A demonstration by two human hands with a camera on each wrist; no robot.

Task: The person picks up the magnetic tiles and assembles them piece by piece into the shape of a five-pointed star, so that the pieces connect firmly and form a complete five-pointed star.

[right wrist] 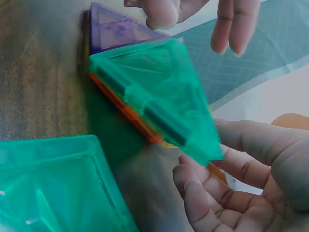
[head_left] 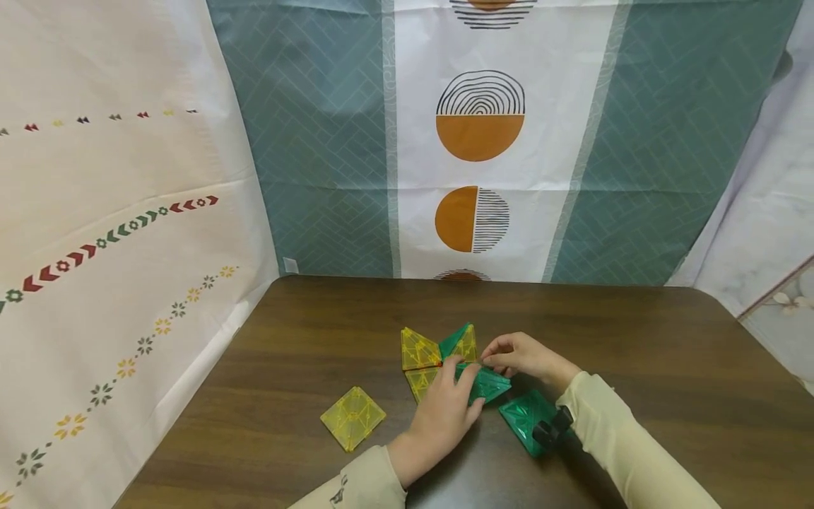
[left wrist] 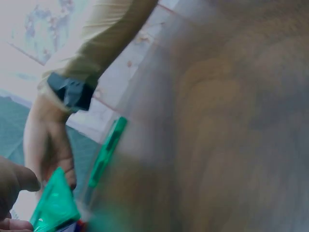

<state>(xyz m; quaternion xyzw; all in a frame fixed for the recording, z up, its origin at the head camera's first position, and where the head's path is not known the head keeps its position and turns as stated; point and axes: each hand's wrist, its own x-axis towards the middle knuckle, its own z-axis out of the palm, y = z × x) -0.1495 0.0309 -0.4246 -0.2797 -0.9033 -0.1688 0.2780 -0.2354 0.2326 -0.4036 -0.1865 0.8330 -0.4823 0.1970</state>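
A star-like build of magnetic tiles stands on the brown table. It has yellow triangle tiles (head_left: 417, 351), a green triangle tile (head_left: 488, 385) tilted up on its right side, and a purple tile (right wrist: 120, 29) beside an orange edge. Over its near side, my left hand (head_left: 441, 417) spreads its fingers and thumb; in the right wrist view its fingertips hang just clear of the green triangle. From the right, my right hand (head_left: 528, 360) brings thumb and forefinger together in a pinch at the build's edge, where yellow and green tiles meet. The green tile partly hides these fingertips in the right wrist view.
On the table to the left lies a loose yellow square tile (head_left: 353, 418). Below my right wrist is a loose green square tile (head_left: 523, 417), partly covered by the black wrist camera (head_left: 552, 428). A patterned curtain (head_left: 318, 141) hangs behind the table's far edge.
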